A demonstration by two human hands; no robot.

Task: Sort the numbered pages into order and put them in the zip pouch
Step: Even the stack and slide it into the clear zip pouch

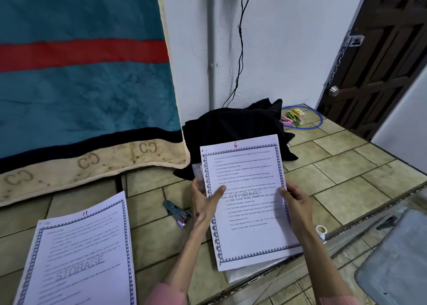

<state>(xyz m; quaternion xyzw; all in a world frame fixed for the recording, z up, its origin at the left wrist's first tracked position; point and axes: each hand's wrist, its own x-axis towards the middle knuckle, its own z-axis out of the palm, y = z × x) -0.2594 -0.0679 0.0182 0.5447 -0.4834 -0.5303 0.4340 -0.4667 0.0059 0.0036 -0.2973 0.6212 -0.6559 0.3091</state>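
A stack of printed pages (pixel 247 212) with a patterned border and a "STORAGE" watermark is held up over the tiled floor; its top sheet is marked 6. My left hand (pixel 204 203) grips the stack's left edge with the thumb on top. My right hand (pixel 295 203) grips the right edge the same way. A second pile of pages (pixel 80 258), topped by the sheet marked 11, lies on the floor at the lower left. A clear zip pouch (pixel 245 273) lies flat on the floor under the held stack, mostly hidden by it.
A stapler (pixel 176 212) lies on the tiles between the two piles. Black cloth (pixel 233 129) is heaped by the wall, with coloured clips (pixel 292 117) beyond. A blanket (pixel 80 85) hangs at left. A small tape roll (pixel 321 230) and a grey panel (pixel 397 258) lie at right.
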